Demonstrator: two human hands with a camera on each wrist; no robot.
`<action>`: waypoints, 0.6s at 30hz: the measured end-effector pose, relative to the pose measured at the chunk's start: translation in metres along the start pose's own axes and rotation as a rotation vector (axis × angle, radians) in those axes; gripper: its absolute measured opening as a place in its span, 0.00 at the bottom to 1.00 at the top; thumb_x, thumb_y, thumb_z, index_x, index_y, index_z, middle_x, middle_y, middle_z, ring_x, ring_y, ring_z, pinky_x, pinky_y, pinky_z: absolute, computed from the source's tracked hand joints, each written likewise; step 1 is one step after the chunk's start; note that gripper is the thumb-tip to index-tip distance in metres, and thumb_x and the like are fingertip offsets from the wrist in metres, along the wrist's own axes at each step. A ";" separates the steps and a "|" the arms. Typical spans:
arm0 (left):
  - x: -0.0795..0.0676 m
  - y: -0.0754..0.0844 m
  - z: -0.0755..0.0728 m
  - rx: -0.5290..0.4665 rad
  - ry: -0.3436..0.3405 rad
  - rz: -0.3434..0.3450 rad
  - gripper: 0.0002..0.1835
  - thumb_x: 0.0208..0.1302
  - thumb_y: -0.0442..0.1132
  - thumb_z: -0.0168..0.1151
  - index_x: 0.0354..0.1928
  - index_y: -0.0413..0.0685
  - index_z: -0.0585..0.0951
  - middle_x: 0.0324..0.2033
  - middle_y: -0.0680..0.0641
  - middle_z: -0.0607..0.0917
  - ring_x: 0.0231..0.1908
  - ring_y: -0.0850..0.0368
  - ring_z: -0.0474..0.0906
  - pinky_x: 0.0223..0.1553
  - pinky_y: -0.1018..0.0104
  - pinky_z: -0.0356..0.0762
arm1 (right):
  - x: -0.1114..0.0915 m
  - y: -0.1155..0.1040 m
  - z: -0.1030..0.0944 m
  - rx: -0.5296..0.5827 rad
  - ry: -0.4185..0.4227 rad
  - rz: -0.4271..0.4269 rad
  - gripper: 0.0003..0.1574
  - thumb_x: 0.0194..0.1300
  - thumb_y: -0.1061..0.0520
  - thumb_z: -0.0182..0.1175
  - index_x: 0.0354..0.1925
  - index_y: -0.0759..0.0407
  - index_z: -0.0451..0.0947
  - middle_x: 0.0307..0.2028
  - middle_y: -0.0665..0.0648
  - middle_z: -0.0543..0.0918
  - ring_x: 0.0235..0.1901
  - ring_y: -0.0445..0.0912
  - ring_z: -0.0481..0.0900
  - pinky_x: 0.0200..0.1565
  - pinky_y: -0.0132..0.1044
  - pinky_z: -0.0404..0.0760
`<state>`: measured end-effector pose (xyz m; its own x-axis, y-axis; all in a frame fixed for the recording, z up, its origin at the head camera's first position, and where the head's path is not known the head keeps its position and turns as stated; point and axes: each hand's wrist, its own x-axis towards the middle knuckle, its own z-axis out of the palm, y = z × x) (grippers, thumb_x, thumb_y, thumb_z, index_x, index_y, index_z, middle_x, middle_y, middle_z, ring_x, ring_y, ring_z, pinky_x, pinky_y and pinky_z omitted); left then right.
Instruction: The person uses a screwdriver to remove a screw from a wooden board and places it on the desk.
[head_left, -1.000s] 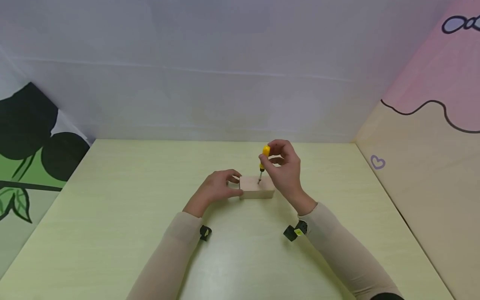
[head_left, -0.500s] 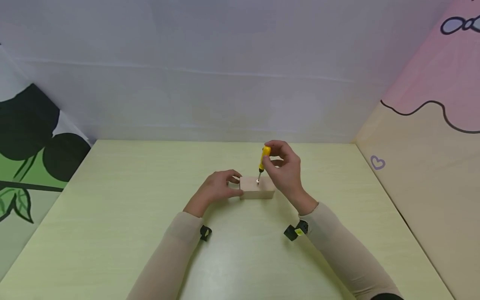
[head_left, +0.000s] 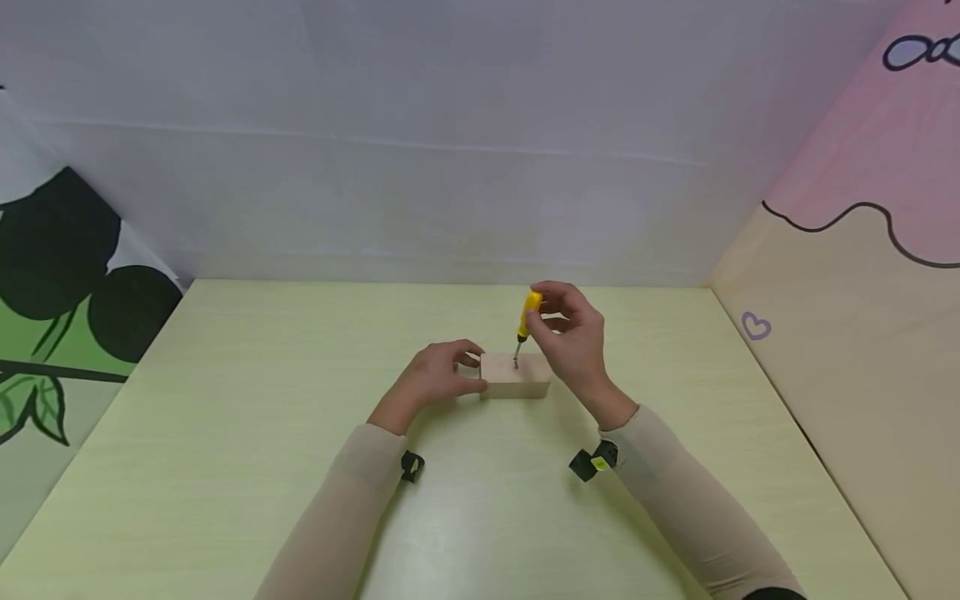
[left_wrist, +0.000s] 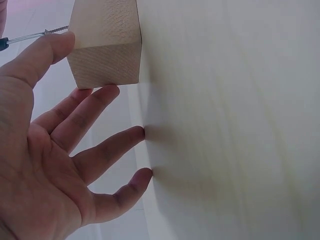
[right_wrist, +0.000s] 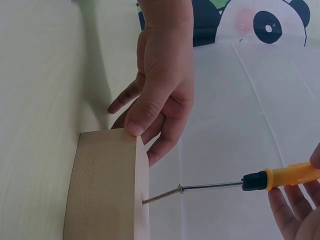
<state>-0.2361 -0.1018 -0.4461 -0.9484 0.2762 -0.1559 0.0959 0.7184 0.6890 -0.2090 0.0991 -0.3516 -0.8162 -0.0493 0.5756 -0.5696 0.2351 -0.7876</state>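
A pale wooden block (head_left: 513, 389) lies on the table. A screw (right_wrist: 162, 196) stands in its top face, most of its thread still showing and leaning slightly. My left hand (head_left: 433, 373) pinches the block's left end between thumb and fingers; in the left wrist view two other fingertips touch the tabletop. With the fingertips of my right hand (head_left: 577, 337) I hold a screwdriver (head_left: 529, 315) by its yellow handle, above the block. The right wrist view has the screwdriver's metal shaft (right_wrist: 212, 186) meeting the screw's head.
The light wooden table (head_left: 247, 433) extends around the block. A pale sheet wall (head_left: 450, 183) rises behind the far edge, and a printed panel (head_left: 847, 333) stands along the right. Black wrist cameras (head_left: 592, 461) sit on both sleeves.
The screwdriver's handle and tip have shifted slightly, and the right fingers have moved a little on the handle. The left hand and the block stay where they were.
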 end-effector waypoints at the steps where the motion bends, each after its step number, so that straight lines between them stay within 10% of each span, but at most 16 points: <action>1: 0.000 0.000 0.000 0.000 0.000 0.001 0.25 0.51 0.54 0.71 0.53 0.63 0.78 0.49 0.55 0.85 0.52 0.53 0.78 0.51 0.54 0.76 | 0.000 0.000 0.000 -0.001 0.001 0.000 0.16 0.57 0.74 0.60 0.46 0.72 0.77 0.37 0.69 0.82 0.33 0.49 0.81 0.35 0.37 0.83; 18: -0.002 0.003 -0.002 -0.007 0.005 0.001 0.24 0.51 0.53 0.71 0.52 0.63 0.79 0.49 0.55 0.86 0.52 0.53 0.78 0.50 0.56 0.75 | 0.005 0.000 -0.005 0.022 0.036 -0.025 0.16 0.57 0.74 0.60 0.46 0.74 0.76 0.38 0.70 0.81 0.33 0.42 0.79 0.34 0.29 0.81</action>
<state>-0.2346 -0.1018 -0.4427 -0.9499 0.2734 -0.1516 0.0945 0.7135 0.6943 -0.2128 0.1038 -0.3470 -0.7976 -0.0199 0.6028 -0.5925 0.2126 -0.7770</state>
